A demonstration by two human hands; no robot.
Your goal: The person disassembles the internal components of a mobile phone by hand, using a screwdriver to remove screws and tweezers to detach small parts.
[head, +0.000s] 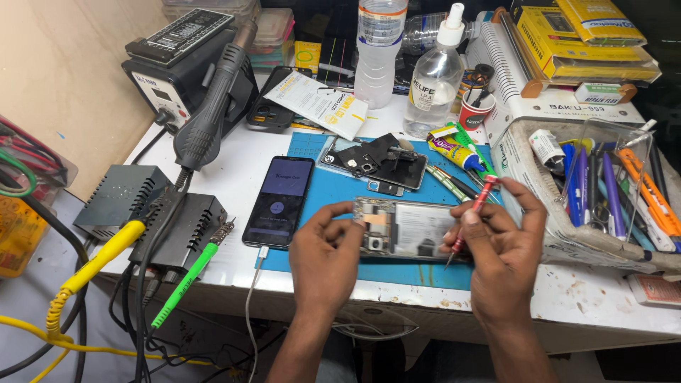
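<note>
The white worktop (pixel 234 170) carries a blue mat (pixel 397 273). Left hand (pixel 325 257) fingers pinch the opened phone (pixel 404 228); at 3 o'clock, right hand (pixel 502 241) fingers grip a red screwdriver (pixel 469 216).

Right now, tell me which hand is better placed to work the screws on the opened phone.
The right hand. It already holds the red screwdriver with its tip at the opened phone and its right edge. The left hand grips the phone's left end, steadying it on the blue mat.

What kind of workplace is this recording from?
Most likely a phone repair bench: an opened phone lies on a blue mat, the right hand holds a screwdriver, and a hot-air station stands nearby.
</note>
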